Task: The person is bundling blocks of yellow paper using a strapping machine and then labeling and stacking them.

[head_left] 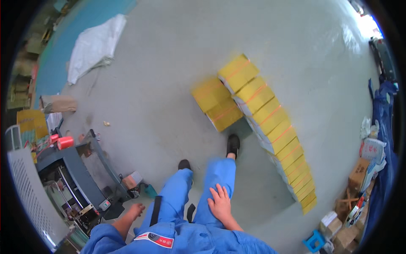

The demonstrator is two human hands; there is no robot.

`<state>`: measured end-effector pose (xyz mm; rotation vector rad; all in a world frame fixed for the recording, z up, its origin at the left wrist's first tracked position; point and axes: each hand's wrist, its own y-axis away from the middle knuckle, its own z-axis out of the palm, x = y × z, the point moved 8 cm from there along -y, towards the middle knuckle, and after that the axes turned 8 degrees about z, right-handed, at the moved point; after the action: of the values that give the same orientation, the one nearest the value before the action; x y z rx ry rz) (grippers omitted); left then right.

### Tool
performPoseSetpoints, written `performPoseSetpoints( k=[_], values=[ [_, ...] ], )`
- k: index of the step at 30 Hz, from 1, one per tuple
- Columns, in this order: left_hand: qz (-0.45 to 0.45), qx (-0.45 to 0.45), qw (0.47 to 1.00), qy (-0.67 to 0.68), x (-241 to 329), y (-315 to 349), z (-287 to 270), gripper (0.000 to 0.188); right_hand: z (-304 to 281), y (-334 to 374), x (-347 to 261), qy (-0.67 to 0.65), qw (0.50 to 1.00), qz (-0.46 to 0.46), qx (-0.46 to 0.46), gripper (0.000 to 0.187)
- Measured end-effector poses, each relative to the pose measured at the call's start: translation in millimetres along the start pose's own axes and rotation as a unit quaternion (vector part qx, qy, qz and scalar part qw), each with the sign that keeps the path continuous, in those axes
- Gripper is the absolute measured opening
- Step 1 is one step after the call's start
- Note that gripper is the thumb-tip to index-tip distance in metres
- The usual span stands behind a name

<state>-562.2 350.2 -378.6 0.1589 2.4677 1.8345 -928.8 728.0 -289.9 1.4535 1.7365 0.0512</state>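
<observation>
My right hand [220, 204] is in front of my blue trouser leg, its fingers spread, holding nothing. Beside my left hip hangs my left hand [136, 210], fingers loosely bent and apart, with nothing seen in it; part of it is turned away. The left hand is nearest a dark grey machine [72, 171] with a raised curved frame and exposed metal rods. Ahead and to the right, a curving row of yellow-topped stacks [270, 120] bound with orange-red bands stands on the floor. Two more yellow-topped stacks [207, 96] adjoin its left side, near my forward right shoe [233, 146].
A red spool [65, 142] sits by the machine, with a white perforated panel [34, 190] nearer me. A white sheet [95, 46] lies far left. Along the right edge are cardboard boxes [358, 173], a blue tarp [384, 122] and a blue plastic stool [314, 241].
</observation>
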Motion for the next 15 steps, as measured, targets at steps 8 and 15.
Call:
performPoseSetpoints(
  k=[8, 15],
  values=[
    [0.328, 0.200, 0.914, 0.134, -77.7, 65.3, 128.6, 0.051, 67.0, 14.9, 26.7, 0.120, 0.969, -0.145, -0.159, 0.044],
    [0.090, 0.333, 0.766, 0.542, -237.7, 193.4, 328.8, 0.050, 177.0, 55.9, -143.9, 0.289, 0.769, -0.430, -0.375, 0.043]
  ],
)
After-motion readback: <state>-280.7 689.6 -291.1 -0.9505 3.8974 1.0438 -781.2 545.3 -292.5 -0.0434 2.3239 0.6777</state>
